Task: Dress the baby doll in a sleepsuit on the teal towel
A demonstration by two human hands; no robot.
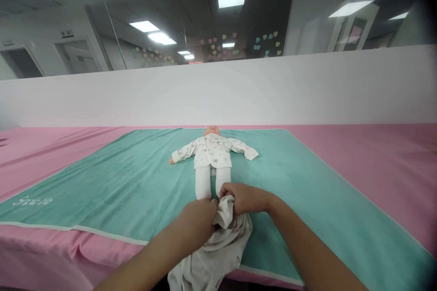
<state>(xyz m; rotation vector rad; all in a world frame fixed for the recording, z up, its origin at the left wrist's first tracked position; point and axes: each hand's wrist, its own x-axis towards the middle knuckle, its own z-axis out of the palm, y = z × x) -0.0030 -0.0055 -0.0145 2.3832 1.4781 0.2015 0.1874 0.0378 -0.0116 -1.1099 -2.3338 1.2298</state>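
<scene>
Forearms: My two forearms point(143, 261) enter from the lower edge and converge at mid-frame.
Garment: The printed infant garment point(213, 254) lies between them, on the near margin of the blanket and drooping past it. Its exact type cannot be told in this folded state.
Right grip: My right hand point(247, 198) pinches the garment's white gathered section point(225, 213) between thumb and bent forefinger. No clearance shows beyond the cloth's thickness.
Left grip: My left hand point(200, 220) is closed, fingers folded onto the left side of the same section. The fingertips are partly hidden; whether they also touch the doll's foot cannot be told.
Grip rationale: Holding from opposite sides probably keeps the bunched fabric short and its edge under control.
Doll: The baby doll point(223, 178) lies on its back, arms spread, head at the far side. Its white legs point(203, 182) point toward me, a placement that seems to keep the feet within reach.
Top: The doll wears a printed long-sleeved top point(212, 152); one sleeve extends flat past the arm.
Support: A teal blanket point(129, 182) with pale edging lies over a pink sheet point(368, 159), apparently as a soft work surface.
Backing: A white wall panel point(218, 93) stands behind.
</scene>
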